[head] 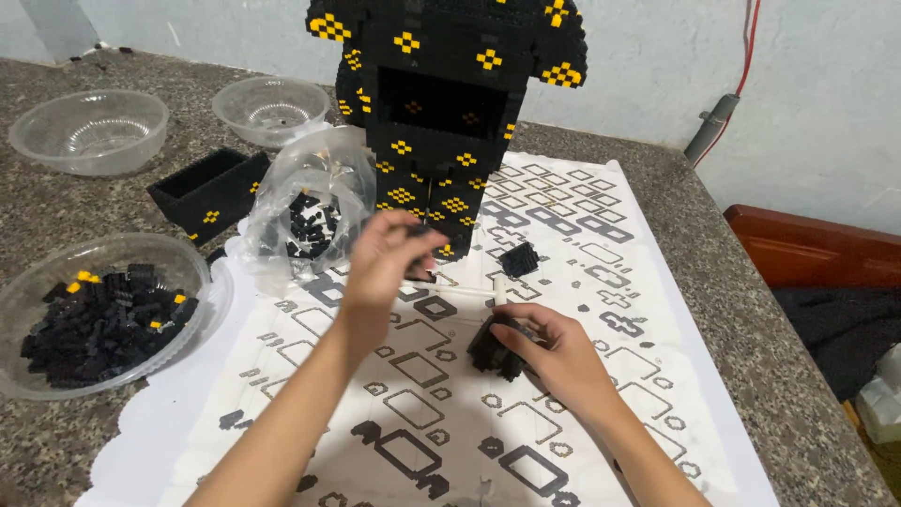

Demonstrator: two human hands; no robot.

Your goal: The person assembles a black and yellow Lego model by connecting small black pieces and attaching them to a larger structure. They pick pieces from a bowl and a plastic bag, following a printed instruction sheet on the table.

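A: Where does the black brick cluster sit relative to the hands?

B: In the right hand, fingers curled round it, low over the printed paper sheet. It lies just right of and below the left hand. Right hand is the nearer; they touch.

A: Left hand?

B: Raised a little, fingertips pinched together on something small and dark. Cannot tell what piece it is; motion blur. It hangs up and to the left of the cluster, near but apart.

A: Long axis of the cluster?

B: Compact lump, no clear long axis from this view.

A: Anything between them?

B: A white stick-like tool lies on the sheet, running left to right, with a small loose black block just beyond it.

A: Surface, room?

B: Speckled stone counter, sheet spread across its middle. Tall black-and-yellow brick model stands at the far edge of the sheet. Left: clear bowl of black bricks, plastic bag of bricks, black open box, two empty clear bowls. Pale wall behind, red cable right.
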